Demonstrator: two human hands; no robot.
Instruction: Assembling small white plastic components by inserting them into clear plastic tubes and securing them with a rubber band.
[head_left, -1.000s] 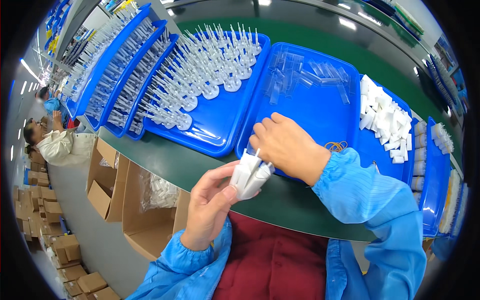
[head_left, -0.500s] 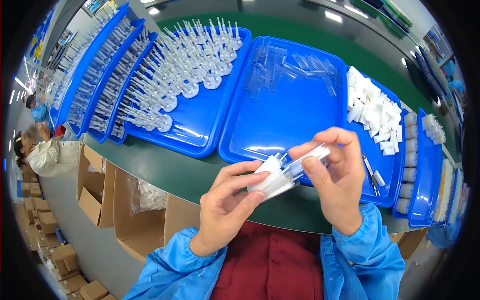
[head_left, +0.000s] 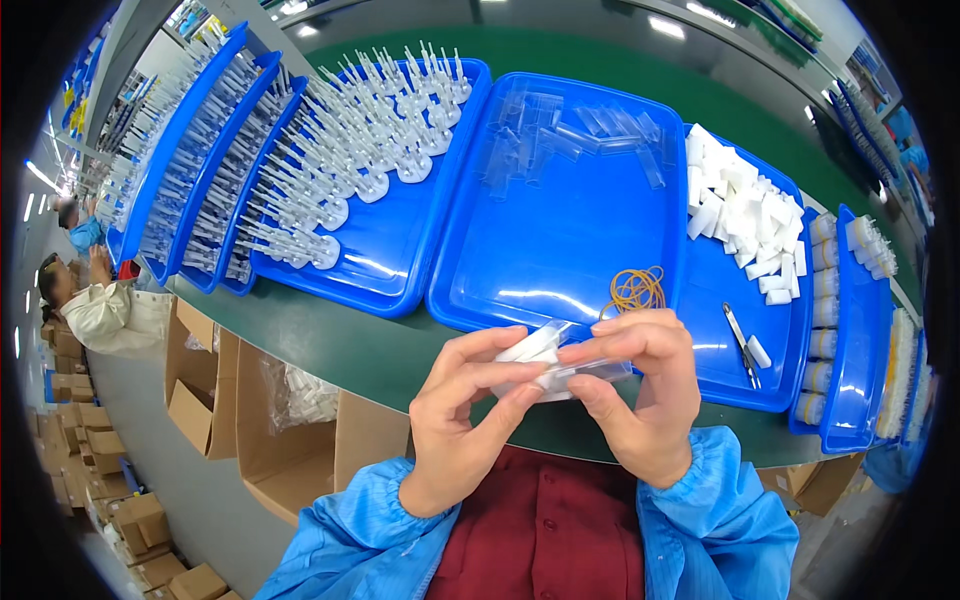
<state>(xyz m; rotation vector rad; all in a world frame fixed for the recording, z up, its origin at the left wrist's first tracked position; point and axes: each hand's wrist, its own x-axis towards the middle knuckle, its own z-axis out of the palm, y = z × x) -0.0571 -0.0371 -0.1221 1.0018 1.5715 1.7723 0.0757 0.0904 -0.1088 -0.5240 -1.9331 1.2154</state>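
Note:
My left hand (head_left: 462, 415) grips a small bundle of white blocks in clear plastic sleeves (head_left: 535, 348) above the table's near edge. Against the bundle's right side, my right hand (head_left: 645, 395) pinches a clear sleeve between thumb and fingers. Fingers cover part of the bundle, so how its pieces sit together is partly hidden. Just beyond the hands lie yellow-brown rubber bands (head_left: 638, 290) in a blue tray (head_left: 540, 240). Loose clear plastic sleeves (head_left: 520, 140) are scattered at that tray's far end.
A right-hand tray holds heaped white blocks (head_left: 745, 205) and a slim metal hand tool (head_left: 742, 345). On the left, blue trays (head_left: 405, 285) carry clear stemmed plastic parts (head_left: 370, 150). Open cardboard boxes (head_left: 290, 455) stand below the table's left edge. Another person (head_left: 100, 310) sits far left.
My right hand has moved left and down, bringing its clear sleeve against the bundle in my left hand. The rubber bands it was covering now show.

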